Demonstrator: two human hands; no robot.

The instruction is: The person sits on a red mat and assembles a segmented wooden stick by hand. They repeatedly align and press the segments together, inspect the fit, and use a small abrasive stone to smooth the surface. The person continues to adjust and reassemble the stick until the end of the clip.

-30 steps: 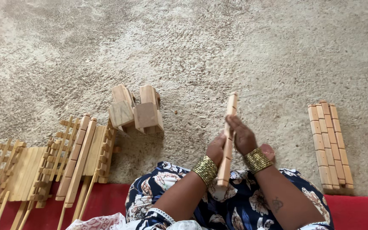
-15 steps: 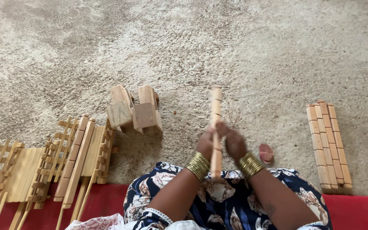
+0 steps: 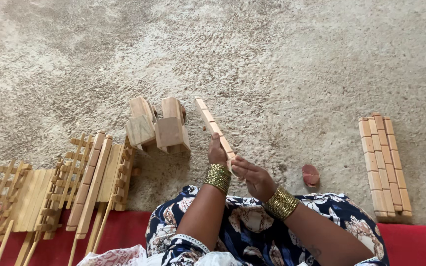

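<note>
The left hand (image 3: 217, 151) is closed around the near end of a long wooden slat (image 3: 213, 127), and the right hand (image 3: 250, 173) pinches the same end just beside it, fingers curled in. The slat's long axis runs away from the lap, tilting up and to the left, its far end free above the carpet (image 3: 272, 59). The left hand sits farther along it. Just left lie two wooden blocks (image 3: 158, 127); right of the hands, a small reddish piece (image 3: 310, 174), then a row of slats (image 3: 383, 165). Assembled racks (image 3: 94, 177) lie far left.
</note>
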